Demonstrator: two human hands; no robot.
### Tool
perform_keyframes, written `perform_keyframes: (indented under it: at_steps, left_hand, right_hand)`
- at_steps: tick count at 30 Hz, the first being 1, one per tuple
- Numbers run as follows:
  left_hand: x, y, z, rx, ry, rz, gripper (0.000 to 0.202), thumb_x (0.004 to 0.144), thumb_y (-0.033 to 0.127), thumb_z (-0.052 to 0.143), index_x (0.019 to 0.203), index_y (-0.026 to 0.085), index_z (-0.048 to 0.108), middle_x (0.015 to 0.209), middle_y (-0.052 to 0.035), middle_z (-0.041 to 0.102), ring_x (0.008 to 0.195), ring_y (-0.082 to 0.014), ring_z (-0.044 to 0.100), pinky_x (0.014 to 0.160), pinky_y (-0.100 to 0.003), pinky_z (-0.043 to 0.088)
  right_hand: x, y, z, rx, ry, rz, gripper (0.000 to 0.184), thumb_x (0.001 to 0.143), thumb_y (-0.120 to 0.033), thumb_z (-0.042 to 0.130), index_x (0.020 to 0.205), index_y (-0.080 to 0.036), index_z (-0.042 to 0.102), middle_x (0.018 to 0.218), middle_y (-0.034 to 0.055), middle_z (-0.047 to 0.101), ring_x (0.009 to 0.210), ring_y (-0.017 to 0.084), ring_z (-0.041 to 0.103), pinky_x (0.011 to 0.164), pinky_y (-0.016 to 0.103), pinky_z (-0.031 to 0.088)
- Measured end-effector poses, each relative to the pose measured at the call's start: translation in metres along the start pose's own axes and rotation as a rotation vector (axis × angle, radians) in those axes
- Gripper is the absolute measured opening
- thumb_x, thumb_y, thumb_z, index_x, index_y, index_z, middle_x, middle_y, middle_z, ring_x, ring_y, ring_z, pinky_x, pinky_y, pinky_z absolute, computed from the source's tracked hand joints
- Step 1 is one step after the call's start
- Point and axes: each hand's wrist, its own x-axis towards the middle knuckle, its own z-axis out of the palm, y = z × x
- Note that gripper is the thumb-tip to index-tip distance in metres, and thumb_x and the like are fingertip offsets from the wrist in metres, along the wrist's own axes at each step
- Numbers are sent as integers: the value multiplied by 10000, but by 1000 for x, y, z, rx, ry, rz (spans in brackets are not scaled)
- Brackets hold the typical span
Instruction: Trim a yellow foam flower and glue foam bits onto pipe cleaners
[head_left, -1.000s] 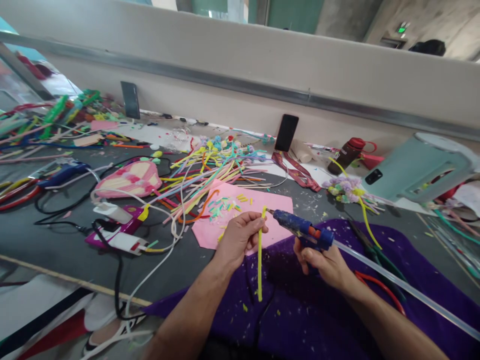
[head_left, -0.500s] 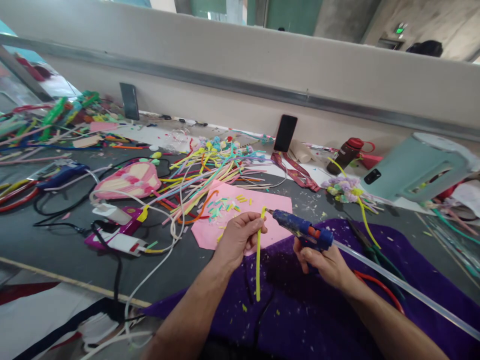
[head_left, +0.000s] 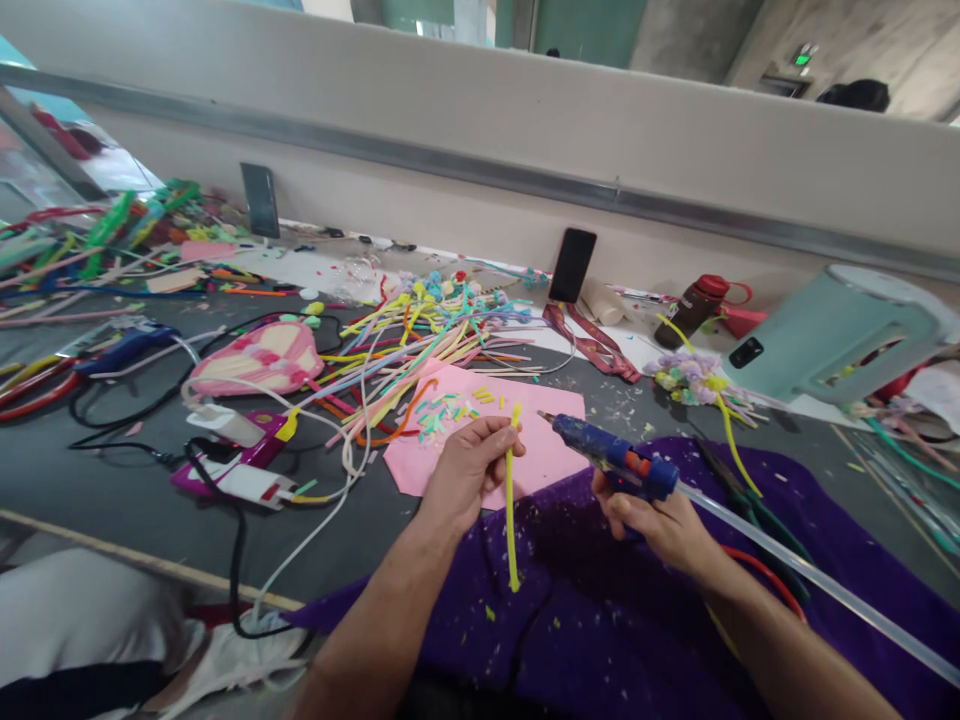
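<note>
Between the fingertips of my left hand [head_left: 477,462], a yellow pipe cleaner [head_left: 511,530] is pinched upright, its top end just above the fingers. My right hand [head_left: 651,512] is wrapped round the handle of a blue glue gun [head_left: 615,452]. A long clear glue stick [head_left: 817,577] sticks out of its back. The nozzle points left at the top of the pipe cleaner, a small gap apart from it. Under and behind my left hand lies a pink sheet [head_left: 551,405] with several short yellow and green cut pieces [head_left: 442,412] on it.
Purple cloth [head_left: 600,620] covers the table's front. Pliers [head_left: 739,495] lie right of my right hand. Several pipe cleaners [head_left: 420,350] are heaped behind the sheet. A purple power strip [head_left: 236,460] with cables is on the left. A kettle [head_left: 840,330] and a bottle [head_left: 694,312] stand back right.
The glue gun has drawn back to the right, so its nozzle has come away from the pipe cleaner's top. My left hand has shifted slightly left with the pipe cleaner.
</note>
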Motion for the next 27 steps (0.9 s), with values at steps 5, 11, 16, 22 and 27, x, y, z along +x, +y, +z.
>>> perform_keyframes:
  at_steps: [5,11,16,22,27]
  left_hand:
    - [1,14,-11,-90,55,76,212,676,280,729,763,123,615,599,30,609,344,6,369,294,-105,205]
    - [5,24,-24,-159,98,127,234,641,258,751,763,122,604,576,41,589,337,5,364,279,-100,208]
    - [6,27,-25,-179,68,106,233,635,238,752,775,121,607,579,38,599,339,6,373,282,-93,232]
    - [3,30,-24,-192,85,136,240,608,219,752,772,112,612,561,41,586,336,14,352,287,-86,236]
    - [-2,34,-30,-184,59,130,223,630,217,738,786,115,615,578,35,592,344,7,370,286,-91,238]
  right_hand:
    - [18,5,-11,-544,57,-66,255,835,-436,528,790,-185,529,663,-1,567,562,148,526,529,250,358]
    - [34,29,-14,-986,31,-62,344,893,-456,457,1078,-183,556,986,83,630,814,218,619,620,267,391]
    - [36,36,-15,-1060,-8,-123,393,897,-474,457,1172,-210,552,1023,87,609,918,228,609,686,278,422]
    - [39,43,-6,-1058,-3,-100,402,889,-455,484,1201,-209,541,1061,96,598,942,230,606,716,285,435]
    - [35,37,-6,-1060,51,-111,410,884,-471,491,1179,-194,560,1105,119,603,963,255,602,711,306,453]
